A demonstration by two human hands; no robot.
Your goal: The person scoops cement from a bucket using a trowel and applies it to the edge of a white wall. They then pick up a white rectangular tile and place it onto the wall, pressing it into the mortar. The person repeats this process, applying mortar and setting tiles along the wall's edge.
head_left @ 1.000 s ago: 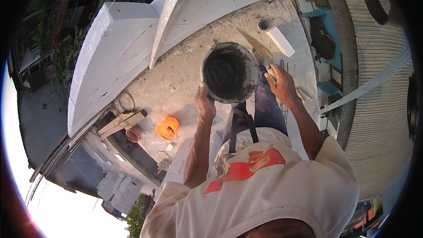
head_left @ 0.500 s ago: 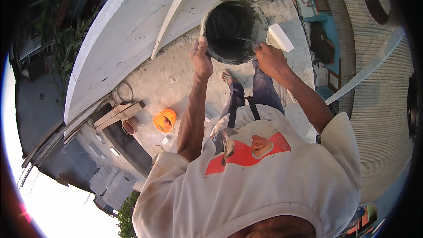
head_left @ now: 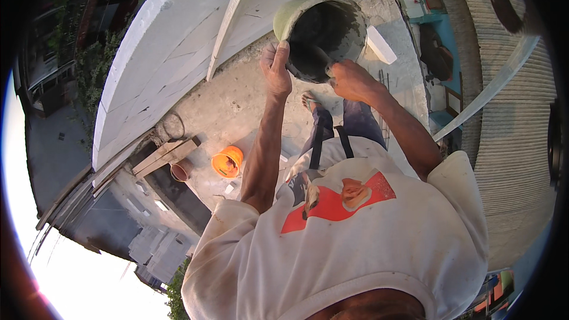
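A round bucket is held out in front of me, tilted so that its mouth faces me and its pale outer wall shows at the left. Dark grey, wet-looking mortar coats the inside. My left hand is closed on the left rim, thumb up along the edge. At the near right rim, my right hand is closed, its fingertips hidden at the bucket's edge. I cannot tell whether a tool lies inside the dark bucket.
A white block lies right of the bucket. A white block wall runs along the left, with a pale slanting strip before it. An orange bucket, a brown pot and planks are lower left. Corrugated roofing lies right.
The bucket has tipped and shifted slightly right, showing more of its outer left wall. My right hand has moved a little left along the near rim; my left hand keeps its hold.
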